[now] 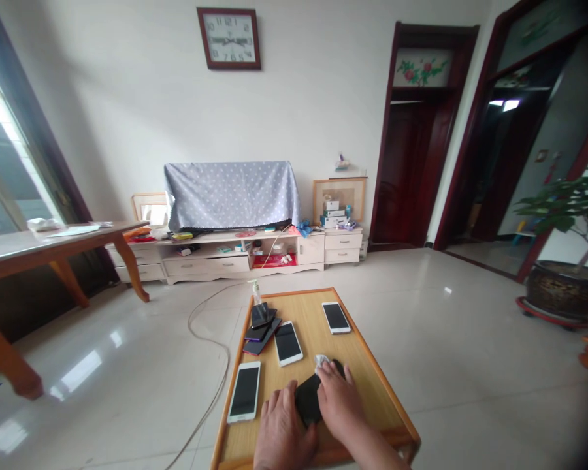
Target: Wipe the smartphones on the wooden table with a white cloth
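A black smartphone (308, 398) lies tilted on the small wooden table (372, 398) near its front edge. My left hand (281, 427) grips its left end, with the thumb along the near edge. My right hand (340, 398) lies across the phone, its fingers bent over a crumpled white tissue (321, 361) at the far edge. Part of the phone is hidden under the right hand. White phones rest close by: one at the left (245, 391), one in the middle (289, 343) and one at the far right (336, 318). Dark phones (262, 329) are stacked at the far left.
A pump bottle (257, 292) stands at the table's far left corner. A cable (220, 385) runs over the tiled floor on the left. Further off are a low white cabinet (208, 264), a brown table (93, 236) and a potted plant (563, 290).
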`<state>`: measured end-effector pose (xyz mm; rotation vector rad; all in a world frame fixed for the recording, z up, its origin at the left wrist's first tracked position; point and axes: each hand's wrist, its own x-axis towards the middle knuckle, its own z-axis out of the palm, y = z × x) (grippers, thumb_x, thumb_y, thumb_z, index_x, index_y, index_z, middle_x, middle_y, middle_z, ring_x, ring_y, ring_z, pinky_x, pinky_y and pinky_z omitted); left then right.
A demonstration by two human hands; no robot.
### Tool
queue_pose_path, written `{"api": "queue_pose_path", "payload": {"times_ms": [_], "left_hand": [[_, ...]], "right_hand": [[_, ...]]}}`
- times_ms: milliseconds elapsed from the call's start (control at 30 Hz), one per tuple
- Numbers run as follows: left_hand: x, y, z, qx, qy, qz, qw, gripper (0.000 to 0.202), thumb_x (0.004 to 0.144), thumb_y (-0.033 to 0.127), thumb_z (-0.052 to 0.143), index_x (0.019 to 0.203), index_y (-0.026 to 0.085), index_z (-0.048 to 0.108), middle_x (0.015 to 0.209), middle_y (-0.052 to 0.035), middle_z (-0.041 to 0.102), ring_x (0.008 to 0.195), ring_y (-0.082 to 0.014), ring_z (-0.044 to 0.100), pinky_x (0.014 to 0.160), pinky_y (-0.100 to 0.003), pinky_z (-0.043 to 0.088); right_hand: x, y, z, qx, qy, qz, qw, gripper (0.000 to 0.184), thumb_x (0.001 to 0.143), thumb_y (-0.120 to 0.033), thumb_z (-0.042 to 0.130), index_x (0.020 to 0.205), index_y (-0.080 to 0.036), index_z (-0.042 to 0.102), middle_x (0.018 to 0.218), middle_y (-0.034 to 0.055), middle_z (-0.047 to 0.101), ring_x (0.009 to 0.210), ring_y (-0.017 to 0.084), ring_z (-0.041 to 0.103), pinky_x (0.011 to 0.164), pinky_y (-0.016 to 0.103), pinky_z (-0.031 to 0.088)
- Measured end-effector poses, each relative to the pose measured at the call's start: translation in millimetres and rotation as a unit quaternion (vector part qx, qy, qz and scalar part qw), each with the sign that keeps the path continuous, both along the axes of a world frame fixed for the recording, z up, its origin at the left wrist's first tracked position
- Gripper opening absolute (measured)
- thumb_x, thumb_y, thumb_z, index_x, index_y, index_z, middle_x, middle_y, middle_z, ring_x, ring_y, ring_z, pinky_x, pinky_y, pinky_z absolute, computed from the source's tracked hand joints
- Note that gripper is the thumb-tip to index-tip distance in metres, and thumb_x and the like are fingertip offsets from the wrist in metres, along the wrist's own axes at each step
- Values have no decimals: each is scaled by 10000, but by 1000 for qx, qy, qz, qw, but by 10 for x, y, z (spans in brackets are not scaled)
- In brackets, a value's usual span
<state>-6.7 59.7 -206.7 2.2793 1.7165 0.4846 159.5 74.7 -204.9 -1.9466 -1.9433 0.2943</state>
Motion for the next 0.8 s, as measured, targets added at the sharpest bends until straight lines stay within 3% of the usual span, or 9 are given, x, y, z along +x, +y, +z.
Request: {"api": "queue_pose_path", "payload": {"times_ms": [100, 233, 400, 633, 700, 800], "left_hand": [[-17, 14, 4, -10, 7, -13, 1000, 699, 796, 346, 543, 1455, 178, 383, 1397, -106, 545, 1274, -258, 460, 1101, -351, 271], [-35, 22, 14, -32, 31, -20, 999, 677, 820, 277, 509, 1476, 205, 355, 1447, -87, 507, 1305, -239, 439, 1111, -334, 247], [0, 1, 87, -36, 30, -6, 999, 638, 797, 318, 540, 1418, 218, 427, 1353, -95, 572, 1237, -250, 484, 1070, -340, 297], [80, -57, 236, -26, 35, 14, 999, 709, 694, 337, 611, 1377, 209, 472, 1316, -96, 583, 1231, -264, 490, 1086, -338, 292], [84, -54, 239, -31, 40, 13, 999, 687, 704, 338, 611, 1368, 217, 481, 1315, -92, 586, 1230, -263, 489, 1082, -342, 296], [56, -24, 177, -36, 45, 8, 998, 579, 800, 325, 536, 1368, 233, 480, 1325, -83, 587, 1232, -245, 487, 1059, -336, 309]], "right_hand": [[-281, -115, -34, 0, 49, 68, 996, 510, 954, -190, 326, 1413, -228, 545, 1502, 56, 484, 1434, 213, 376, 1239, 438, 103], [-482, -274, 37, -11, 98, 106, 990, 516, 932, -189, 371, 1412, -253, 549, 1457, 63, 532, 1396, 213, 434, 1236, 436, 109], [-274, -302, 171, -16, 96, 126, 987, 551, 895, -158, 384, 1383, -332, 570, 1410, 17, 584, 1345, 191, 498, 1237, 455, 93], [203, -18, 123, -2, -23, -38, 999, 511, 967, -292, 318, 1401, -176, 561, 1476, 113, 503, 1409, 272, 415, 1225, 520, 129], [143, -39, 88, -1, -22, -25, 999, 524, 977, -304, 303, 1417, -151, 543, 1497, 125, 472, 1424, 278, 392, 1229, 515, 126], [-119, -176, 40, -11, 20, 64, 998, 520, 972, -295, 332, 1444, -175, 513, 1508, 104, 458, 1427, 267, 387, 1230, 492, 152]]}}
